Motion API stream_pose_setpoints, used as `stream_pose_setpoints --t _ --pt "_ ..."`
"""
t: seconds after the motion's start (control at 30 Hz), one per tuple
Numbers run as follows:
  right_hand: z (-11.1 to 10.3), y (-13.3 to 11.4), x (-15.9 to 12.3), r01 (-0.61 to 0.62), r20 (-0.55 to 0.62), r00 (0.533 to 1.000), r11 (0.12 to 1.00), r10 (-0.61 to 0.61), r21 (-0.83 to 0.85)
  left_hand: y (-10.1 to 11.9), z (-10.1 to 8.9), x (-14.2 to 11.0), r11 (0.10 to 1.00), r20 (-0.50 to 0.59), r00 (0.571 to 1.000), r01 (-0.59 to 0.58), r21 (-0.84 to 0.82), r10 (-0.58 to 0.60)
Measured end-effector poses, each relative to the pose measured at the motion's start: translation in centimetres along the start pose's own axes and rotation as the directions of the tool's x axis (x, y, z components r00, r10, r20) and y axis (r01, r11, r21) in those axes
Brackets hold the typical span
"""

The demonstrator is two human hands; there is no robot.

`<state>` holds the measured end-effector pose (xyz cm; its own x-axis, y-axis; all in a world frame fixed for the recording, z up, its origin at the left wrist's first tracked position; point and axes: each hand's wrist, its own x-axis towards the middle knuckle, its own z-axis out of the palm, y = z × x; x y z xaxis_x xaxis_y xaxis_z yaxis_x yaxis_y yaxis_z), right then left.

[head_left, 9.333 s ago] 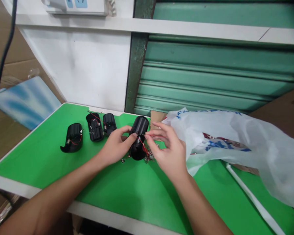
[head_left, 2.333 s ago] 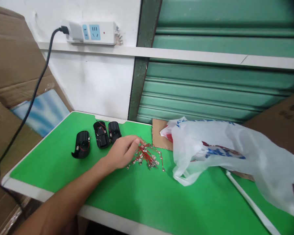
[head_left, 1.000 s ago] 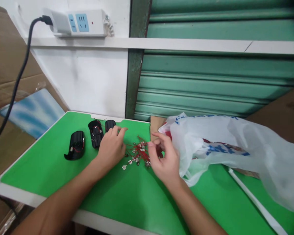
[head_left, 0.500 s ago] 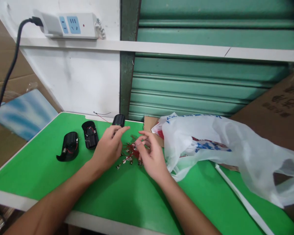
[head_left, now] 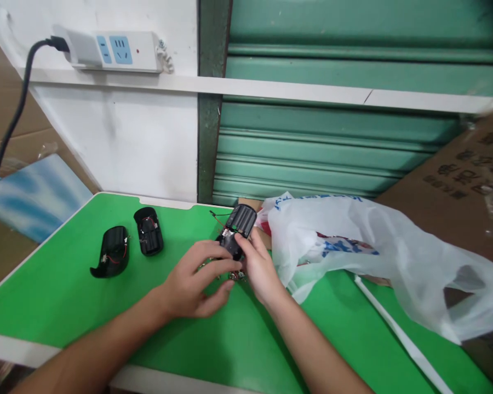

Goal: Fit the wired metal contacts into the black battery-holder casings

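Note:
My right hand point(head_left: 263, 271) grips a black plastic battery case point(head_left: 241, 221), thumb on its inner face and fingers behind. The case is tilted, its ribbed hollow side showing, and a thin red and a black wire stick out at its upper left. My left hand point(head_left: 201, 279) is at the lower end of the case, fingers stretched out and thumb apart; its fingertips overlap the case edge, and contact is hard to make out. Under both hands lies a pile of small metal contacts with red wires point(head_left: 237, 275), mostly hidden.
Two more black cases, one curved point(head_left: 114, 253) and one upright point(head_left: 148, 232), lie on the green tabletop point(head_left: 181, 350) at the left. A white plastic bag point(head_left: 308, 219) and a white strip point(head_left: 398, 331) are at the right. Behind stands a green shutter point(head_left: 312, 131); a power strip point(head_left: 127, 52) is above.
The battery case has moved right and nearer, from beside my left hand into my right hand. My left hand has shifted down and right over the metal contacts.

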<state>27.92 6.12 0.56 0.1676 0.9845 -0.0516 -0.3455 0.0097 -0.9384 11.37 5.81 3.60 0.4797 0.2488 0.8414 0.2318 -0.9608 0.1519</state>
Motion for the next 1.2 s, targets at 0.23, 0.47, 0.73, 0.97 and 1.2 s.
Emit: stream_pose_setpoints --t 0.23,0.47,0.73,0.97,1.2 --pt "-0.9 -1.5 0.1 -0.103 0.03 0.994 0.994 0.104 -0.02 -2.2 -0.4 0.0 0.876 -0.293 0.827 0.438 -0.201 -0.481" --pt "-1.3 -3.0 -0.7 -0.109 0.311 0.932 0.964 0.184 -0.243 -3.6 -0.7 1.0 0.126 0.228 0.377 0.715 -0.688 -0.898" --pt "-1.8 -3.7 -0.7 -0.128 0.361 0.894 0.923 0.266 -0.363 -3.6 -1.3 0.7 -0.192 0.669 0.314 0.8 -0.569 -0.674" --pt "-2.1 -3.7 -0.7 -0.079 0.269 0.946 0.935 0.18 -0.346 -2.8 -1.1 1.3 -0.187 0.659 0.27 0.823 -0.537 -0.702" --pt "-1.1 -3.5 -1.1 -0.099 0.213 0.968 0.982 0.133 -0.161 -2.9 -0.8 1.2 -0.288 0.643 0.28 0.718 -0.633 -0.713"
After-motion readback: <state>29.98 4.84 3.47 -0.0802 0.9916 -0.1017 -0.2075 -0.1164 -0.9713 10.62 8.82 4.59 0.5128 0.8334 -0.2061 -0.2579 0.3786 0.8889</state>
